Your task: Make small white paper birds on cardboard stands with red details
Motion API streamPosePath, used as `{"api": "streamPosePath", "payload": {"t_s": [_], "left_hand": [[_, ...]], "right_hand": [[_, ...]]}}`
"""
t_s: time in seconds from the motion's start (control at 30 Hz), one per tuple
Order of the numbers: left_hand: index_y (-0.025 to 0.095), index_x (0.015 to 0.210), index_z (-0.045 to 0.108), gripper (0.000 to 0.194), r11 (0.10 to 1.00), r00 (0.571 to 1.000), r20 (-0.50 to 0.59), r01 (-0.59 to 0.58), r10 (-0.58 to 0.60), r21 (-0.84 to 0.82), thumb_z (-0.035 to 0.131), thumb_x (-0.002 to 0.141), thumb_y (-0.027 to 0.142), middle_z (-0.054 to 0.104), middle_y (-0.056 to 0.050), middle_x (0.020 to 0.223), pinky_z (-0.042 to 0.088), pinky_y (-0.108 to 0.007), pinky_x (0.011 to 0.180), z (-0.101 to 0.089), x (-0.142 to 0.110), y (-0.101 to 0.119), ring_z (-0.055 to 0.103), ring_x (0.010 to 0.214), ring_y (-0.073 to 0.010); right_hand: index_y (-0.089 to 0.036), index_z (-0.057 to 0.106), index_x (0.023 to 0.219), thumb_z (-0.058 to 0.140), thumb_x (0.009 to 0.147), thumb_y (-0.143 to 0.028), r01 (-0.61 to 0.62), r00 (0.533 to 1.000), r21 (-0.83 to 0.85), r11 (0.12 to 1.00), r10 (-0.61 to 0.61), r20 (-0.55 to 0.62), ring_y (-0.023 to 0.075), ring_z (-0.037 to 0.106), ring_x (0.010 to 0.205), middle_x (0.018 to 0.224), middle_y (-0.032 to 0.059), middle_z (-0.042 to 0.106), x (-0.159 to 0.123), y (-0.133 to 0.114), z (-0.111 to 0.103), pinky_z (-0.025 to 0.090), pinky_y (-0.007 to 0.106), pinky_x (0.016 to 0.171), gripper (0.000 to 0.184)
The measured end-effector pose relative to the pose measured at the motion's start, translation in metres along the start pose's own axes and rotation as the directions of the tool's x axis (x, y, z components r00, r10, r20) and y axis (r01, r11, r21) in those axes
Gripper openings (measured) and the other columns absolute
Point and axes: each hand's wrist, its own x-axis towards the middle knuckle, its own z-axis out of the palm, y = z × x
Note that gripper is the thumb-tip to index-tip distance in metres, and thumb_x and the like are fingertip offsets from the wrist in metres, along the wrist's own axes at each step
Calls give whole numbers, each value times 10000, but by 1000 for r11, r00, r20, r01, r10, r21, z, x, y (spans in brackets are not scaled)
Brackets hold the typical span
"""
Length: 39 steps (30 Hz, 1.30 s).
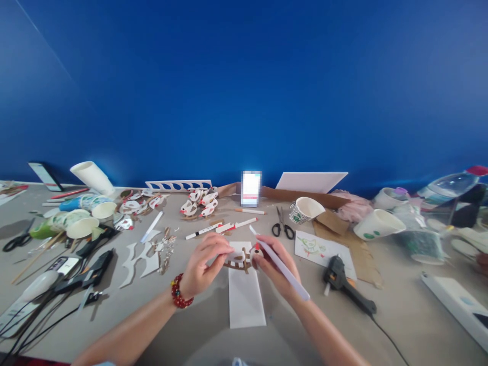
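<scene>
Between my two hands is a small white bird figure (256, 251) with a red comb and a brown rocker-like base. My left hand (208, 263), with a red bead bracelet at the wrist, is closed, its thumb and fingertips pinching the left end of the figure. My right hand (280, 262) grips the head end. Along that same hand lies a long white pen-shaped tool (284, 267), its thin tip pointing away from me. Beneath the figure a white foam strip (246, 307) rests on the table. My fingers cover parts of the figure.
Similar bird figures (199, 202) sit at the back. Markers (204, 230), scissors (282, 226) and a paper cup (306, 209) lie beyond my hands. A glue gun (345, 284) with a cord is to the right; foam offcuts (143, 262) and another glue gun (89, 272) are left. A phone (250, 188) stands at the wall.
</scene>
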Motion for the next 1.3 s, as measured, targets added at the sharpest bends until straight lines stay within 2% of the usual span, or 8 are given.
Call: {"api": "streamPosePath", "payload": {"t_s": [0.2,0.4,0.6,0.73,0.83,0.93,1.07,1.3], "left_hand": [[224,1078,640,273,1000,1000,25,-10,10,10,522,888,68,667,-78,951,492,-414,873,-1,-4,-2,602,952,-219],[211,997,618,186,990,981,-175,103,-86,91,531,890,87,653,-69,919,488,-403,864,9,-18,-19,605,918,-210],[228,1097,611,218,978,985,101,125,-143,165,540,902,165,680,-78,990,529,-369,848,25,-41,-43,625,959,-210],[237,1190,583,269,928,975,-38,221,-220,299,522,930,276,627,-95,1212,461,-412,1009,-15,-26,-74,568,1169,-235],[195,1265,529,441,735,878,-265,479,-400,479,576,884,413,571,-138,1311,401,-447,1057,-63,-4,-119,500,1264,-294],[102,1294,499,747,604,795,-266,593,-546,533,715,722,531,592,-220,1257,434,-515,978,-93,7,-165,543,1195,-395],[105,1307,483,733,618,803,-229,576,-550,536,711,726,488,646,-201,1162,473,-492,906,-94,2,-195,619,1079,-371],[148,1427,318,737,722,879,-220,473,-422,505,645,800,357,556,-159,1212,467,-430,951,-90,-9,-194,571,1126,-284]], "right_hand": [[-214,563,1178,646,854,-381,1,998,-95,996,5,60,151,615,675,857,29,616,3,-4,-8,544,280,625,374],[-205,593,1182,611,855,-405,86,994,-453,887,-106,-20,157,629,691,847,42,676,12,-5,-34,540,254,670,384],[-233,569,1216,561,881,-397,113,991,-592,798,-137,5,157,649,703,873,27,694,26,-9,-50,518,240,669,373],[-243,558,1236,548,895,-406,132,990,-611,781,-137,39,161,654,698,857,24,691,28,-8,-48,518,241,660,378],[-229,568,1214,552,891,-408,147,988,-584,798,-144,52,157,646,668,832,26,689,27,-5,-41,525,242,665,370],[-226,579,1200,555,887,-403,158,987,-569,807,-141,74,147,632,633,813,19,687,27,-3,-33,524,233,638,360],[-226,590,1189,554,894,-391,195,981,-568,799,-173,92,140,627,644,826,13,680,28,0,-29,515,223,654,340],[-227,568,1200,548,903,-376,170,985,-539,825,-143,93,137,599,624,808,6,662,29,1,-31,496,223,642,333]]}}
